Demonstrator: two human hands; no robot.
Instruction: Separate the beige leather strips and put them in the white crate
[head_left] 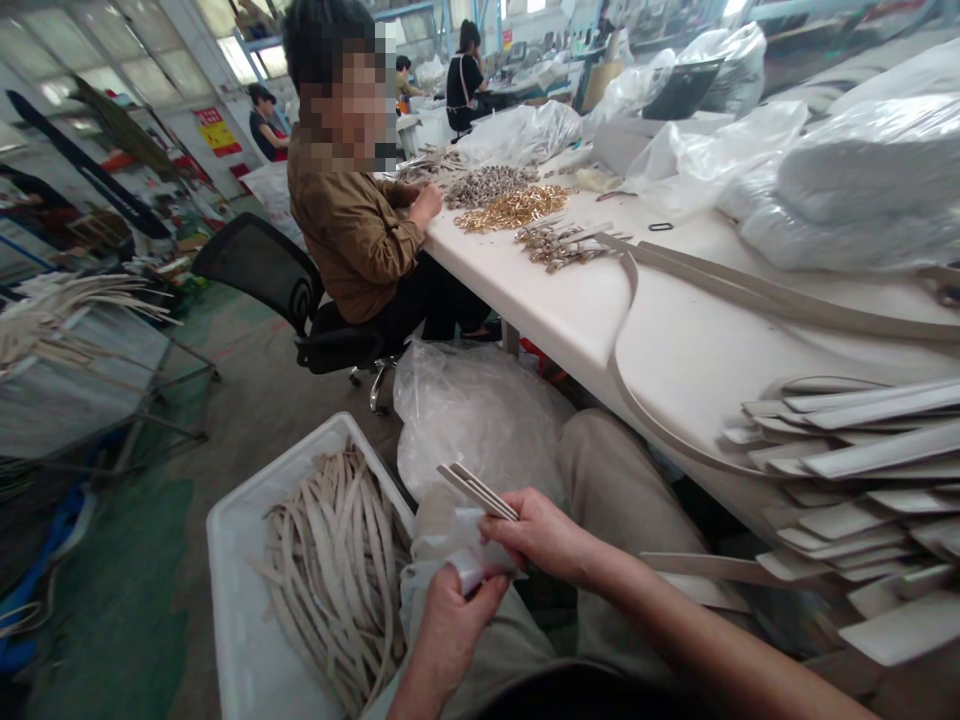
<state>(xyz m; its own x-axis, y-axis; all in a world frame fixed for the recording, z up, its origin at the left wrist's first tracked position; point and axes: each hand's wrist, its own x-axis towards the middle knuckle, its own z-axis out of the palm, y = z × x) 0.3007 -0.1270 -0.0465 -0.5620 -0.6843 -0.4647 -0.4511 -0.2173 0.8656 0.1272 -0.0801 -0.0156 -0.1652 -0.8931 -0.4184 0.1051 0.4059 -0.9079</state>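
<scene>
My right hand (544, 535) is closed around a few narrow beige strips (476, 490), whose ends point up and to the left. My left hand (450, 625) pinches a piece of thin translucent plastic (469, 568) just below them, between thumb and fingers. The plastic reaches up to the fingers of my right hand; whether those grip it too I cannot tell. Both hands are above my lap. To their left stands a white plastic bin (223, 590) filled with long beige strips (326, 570).
A white table (555, 310) runs along the right, bearing stacked beige straps (862, 500), gold-coloured metal parts (517, 208) and bagged goods (862, 190). A co-worker (352, 220) sits at its far side on a black chair (255, 270). A large clear bag (472, 410) lies beyond my hands.
</scene>
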